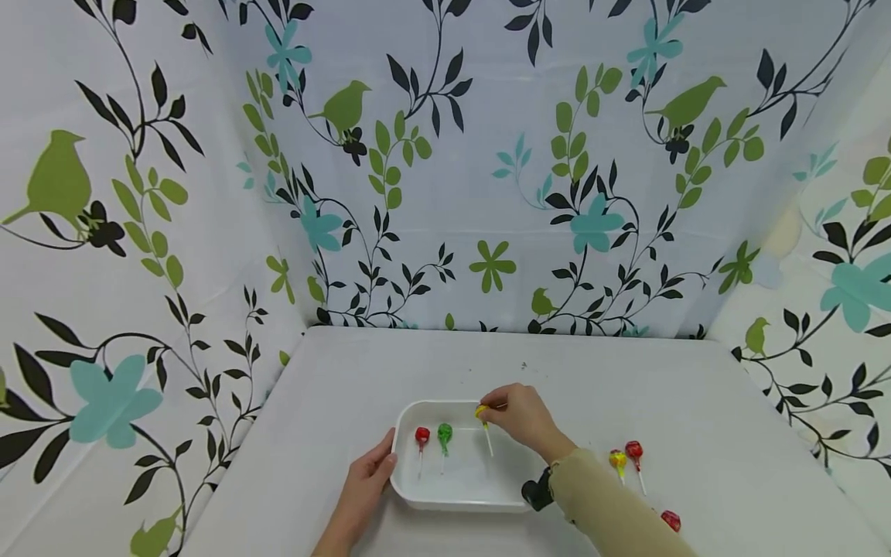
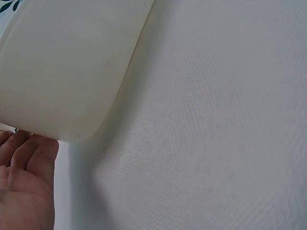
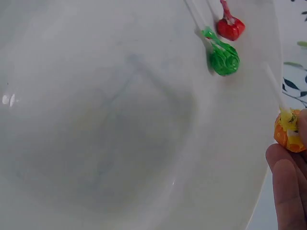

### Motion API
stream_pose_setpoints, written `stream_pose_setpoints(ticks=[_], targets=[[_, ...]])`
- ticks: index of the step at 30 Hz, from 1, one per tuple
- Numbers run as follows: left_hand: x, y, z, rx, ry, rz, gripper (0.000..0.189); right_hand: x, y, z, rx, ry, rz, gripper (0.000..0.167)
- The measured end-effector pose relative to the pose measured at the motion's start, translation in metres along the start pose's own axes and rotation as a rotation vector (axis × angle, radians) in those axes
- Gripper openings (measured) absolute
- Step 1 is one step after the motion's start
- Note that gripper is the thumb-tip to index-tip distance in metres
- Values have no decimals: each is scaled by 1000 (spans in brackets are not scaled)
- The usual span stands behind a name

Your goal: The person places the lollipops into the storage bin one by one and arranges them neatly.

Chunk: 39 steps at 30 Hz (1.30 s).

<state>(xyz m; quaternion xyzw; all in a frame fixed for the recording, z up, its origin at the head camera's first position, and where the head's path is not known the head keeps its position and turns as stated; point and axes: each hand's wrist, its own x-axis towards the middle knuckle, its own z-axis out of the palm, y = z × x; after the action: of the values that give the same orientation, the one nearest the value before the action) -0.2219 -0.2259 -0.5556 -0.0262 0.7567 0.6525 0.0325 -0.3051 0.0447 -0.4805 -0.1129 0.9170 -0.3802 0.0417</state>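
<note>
My right hand (image 1: 524,418) pinches a yellow lollipop (image 1: 482,412) by its wrapped head over the far part of a white tray (image 1: 459,504). Its stick points down into the tray; in the right wrist view the lollipop's wrapper (image 3: 287,132) looks orange and yellow. At the tray's left end, my left hand (image 1: 366,477) grips the side, thumb near the rim. The left wrist view has its fingers (image 2: 42,158) against the tray's outer wall (image 2: 72,72). Inside the tray lie a red lollipop (image 1: 421,435) and a green lollipop (image 1: 445,434), side by side, sticks toward me.
On the white table (image 1: 334,371) right of the tray lie another yellow lollipop (image 1: 617,459) and a red lollipop (image 1: 633,449) close together. Nearer me, another red lollipop (image 1: 671,520) is partly hidden by the right sleeve (image 1: 609,503). Patterned curtains (image 1: 431,170) surround the table's back and sides.
</note>
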Motion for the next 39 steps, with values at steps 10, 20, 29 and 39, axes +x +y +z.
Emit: stream_pose_setpoints(ticks=[10,20,29,39], targets=[[-1,2,0,-11,0,-8,51,18,-14,22,-181,-135,-43,10],[0,1,-1,-31,0,-22,50,28,-22,41,-347,-207,-17,12],[0,3,-1,-28,1,-26,50,28,-25,49,-380,-224,9,2],[1,2,-2,-2,-1,-25,51,27,-26,56,-469,-199,0,6]])
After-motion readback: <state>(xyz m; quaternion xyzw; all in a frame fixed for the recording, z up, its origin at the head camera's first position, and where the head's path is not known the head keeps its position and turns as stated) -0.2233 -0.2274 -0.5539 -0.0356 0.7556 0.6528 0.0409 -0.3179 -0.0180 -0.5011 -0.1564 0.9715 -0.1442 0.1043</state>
